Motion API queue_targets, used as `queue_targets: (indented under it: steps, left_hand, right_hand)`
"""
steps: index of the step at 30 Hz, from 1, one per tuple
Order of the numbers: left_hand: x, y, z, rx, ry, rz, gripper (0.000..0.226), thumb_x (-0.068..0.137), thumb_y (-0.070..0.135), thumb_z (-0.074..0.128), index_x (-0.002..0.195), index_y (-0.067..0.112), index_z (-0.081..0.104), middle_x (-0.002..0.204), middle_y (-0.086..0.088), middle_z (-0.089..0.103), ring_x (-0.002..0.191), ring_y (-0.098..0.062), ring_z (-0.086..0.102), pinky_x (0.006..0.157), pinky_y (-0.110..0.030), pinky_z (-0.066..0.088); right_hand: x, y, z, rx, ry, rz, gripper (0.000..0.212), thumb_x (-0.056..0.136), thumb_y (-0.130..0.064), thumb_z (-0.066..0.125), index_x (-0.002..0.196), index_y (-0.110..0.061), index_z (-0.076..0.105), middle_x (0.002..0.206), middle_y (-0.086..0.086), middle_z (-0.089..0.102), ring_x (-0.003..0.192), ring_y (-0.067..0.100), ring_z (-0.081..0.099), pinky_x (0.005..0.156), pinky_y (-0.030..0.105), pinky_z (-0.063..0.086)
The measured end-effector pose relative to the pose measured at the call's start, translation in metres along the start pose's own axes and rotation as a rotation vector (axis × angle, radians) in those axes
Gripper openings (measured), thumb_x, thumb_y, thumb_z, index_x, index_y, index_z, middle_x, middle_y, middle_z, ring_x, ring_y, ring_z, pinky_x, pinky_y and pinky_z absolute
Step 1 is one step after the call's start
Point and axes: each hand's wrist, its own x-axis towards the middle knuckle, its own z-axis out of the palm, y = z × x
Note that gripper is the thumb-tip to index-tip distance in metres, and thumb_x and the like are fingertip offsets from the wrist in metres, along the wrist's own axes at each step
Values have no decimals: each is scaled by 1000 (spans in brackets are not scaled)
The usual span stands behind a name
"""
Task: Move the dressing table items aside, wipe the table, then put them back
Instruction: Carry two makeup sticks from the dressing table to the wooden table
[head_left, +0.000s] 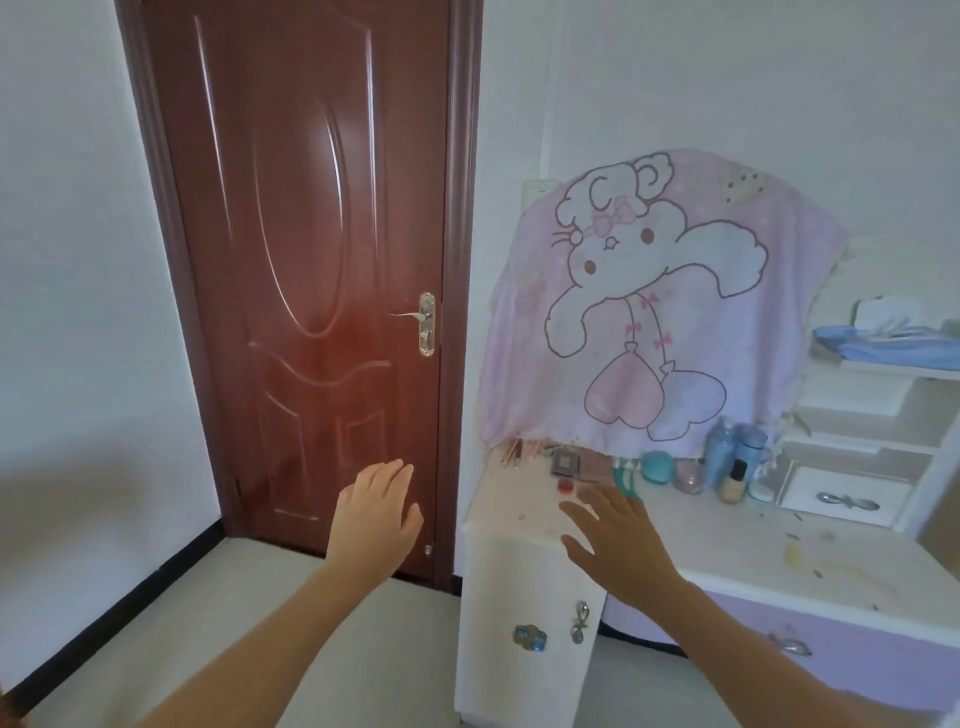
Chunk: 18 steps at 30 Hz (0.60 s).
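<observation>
Both hands reach forward with fingers straight and spread, holding nothing. The left hand hangs in front of the brown door, past the left end of the table. The right hand is palm down over the left end of the dressing table; whether it touches the white top cannot be told.

The table's items stand in a row along the back edge, under the hem of a pink cloth printed with a cartoon long-eared animal. At the left lie thin brownish clips, possibly hairpins. Next comes a dark square compact, with a small red piece just in front of it, near the right fingertips. Further right are a teal round jar, a pink clear jar, 2 blue bottles and a black-capped foundation bottle in front of them. Their labels are too small to read.

Right of the row sits a white drawer with a bow-shaped handle, and folded blue fabric on a shelf above.
</observation>
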Motion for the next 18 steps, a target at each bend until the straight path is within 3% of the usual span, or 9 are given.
queue_targets:
  steps: [3, 7, 10, 13, 16, 18]
  left_hand:
    - [16, -3, 48, -12, -132, 54, 38, 61, 29, 62, 91, 8, 72, 93, -3, 71, 83, -20, 70, 60, -33, 56]
    - [50, -6, 111, -38, -152, 62, 43, 53, 23, 84, 91, 7, 72, 92, -4, 72, 81, -21, 70, 58, -32, 56]
    - [88, -1, 151, -25, -200, 67, 37, 57, 29, 68, 88, 10, 73, 90, -1, 72, 79, -17, 70, 56, -29, 56]
    - [127, 8, 189, -66, -248, 61, 33, 59, 29, 68, 86, 12, 74, 89, 0, 72, 77, -16, 70, 54, -27, 55]
    - [162, 14, 221, -48, -320, 8, 35, 65, 31, 52, 85, 12, 74, 89, 0, 72, 77, -16, 70, 53, -27, 55]
    - [181, 11, 245, -87, -347, -48, 32, 68, 24, 59, 92, 7, 72, 97, -4, 70, 85, -23, 69, 60, -35, 56]
  right_hand:
    - [12, 14, 38, 10, -99, 37, 38, 72, -41, 39, 81, -22, 71, 80, -2, 70, 75, 19, 68, 60, 31, 55]
    - [39, 40, 84, 47, -154, 108, 40, 72, -42, 36, 76, -26, 72, 69, -11, 67, 66, 11, 67, 52, 25, 53]
    - [68, 63, 121, 51, -236, 116, 39, 73, -43, 35, 77, -28, 71, 69, -12, 67, 66, 9, 66, 54, 23, 53]
    - [101, 89, 158, 117, -318, 144, 37, 74, -43, 36, 79, -28, 69, 74, -12, 67, 70, 9, 66, 55, 22, 53]
    - [132, 113, 194, 199, -296, 196, 30, 84, -35, 46, 100, -21, 68, 94, -6, 67, 88, 17, 65, 75, 33, 55]
    - [150, 124, 212, 283, -389, 233, 35, 94, -31, 44, 125, -18, 54, 120, -1, 58, 113, 19, 53, 96, 33, 43]
